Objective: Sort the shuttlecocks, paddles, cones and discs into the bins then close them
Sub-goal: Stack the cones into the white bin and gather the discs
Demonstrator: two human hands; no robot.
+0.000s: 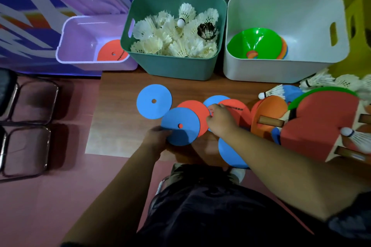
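Setting: a brown wooden table [120, 90] on a pink floor [50, 196], with three open bins along its far edge.
Purple bin [66, 46]: far left, with one orange disc [112, 52] flat on its bottom.
Teal bin [176, 68]: in the middle, heaped with white shuttlecocks [160, 40] pointing every way, one black shuttlecock [206, 30] among them.
White bin [281, 70]: on the right, holding stacked cones [255, 40] tipped on edge, the green hollow facing the camera.
Left hand [158, 138]: grips the near-left rim of a blue disc [180, 126], which overlaps a red disc [200, 112].
Right hand [220, 118]: fingers curled at the rims of the overlapped discs; it cannot be told whether it pinches one.
Loose discs: another blue one [154, 101] lies flat beside the held disc.
Paddle [319, 122]: red face at right, wooden handle [271, 121] pointing left along the table.
Loose shuttlecock [275, 92]: on its side behind that handle, long axis left to right, cork pointing left.
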